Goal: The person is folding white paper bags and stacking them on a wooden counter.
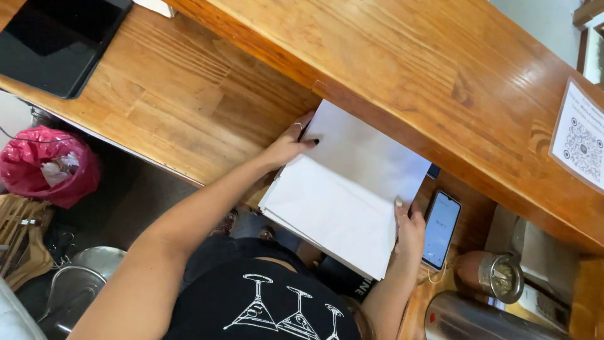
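A stack of white paper sheets (346, 189) lies slanted on the lower wooden desk (170, 94), tucked against the raised counter. My left hand (288, 146), with a ring and dark nails, rests on the stack's upper left edge with its fingers bent onto the top sheet. My right hand (409, 228) grips the stack's lower right edge, thumb on top. The top sheet is blank.
A smartphone (440, 230) with a lit screen lies just right of my right hand. A raised wooden counter (402, 56) carries a code sign (580, 140). A black tablet (56, 41) sits far left. A red bag (44, 165), metal pots (78, 280), a cup (494, 275) and a steel flask (478, 321) stand nearby.
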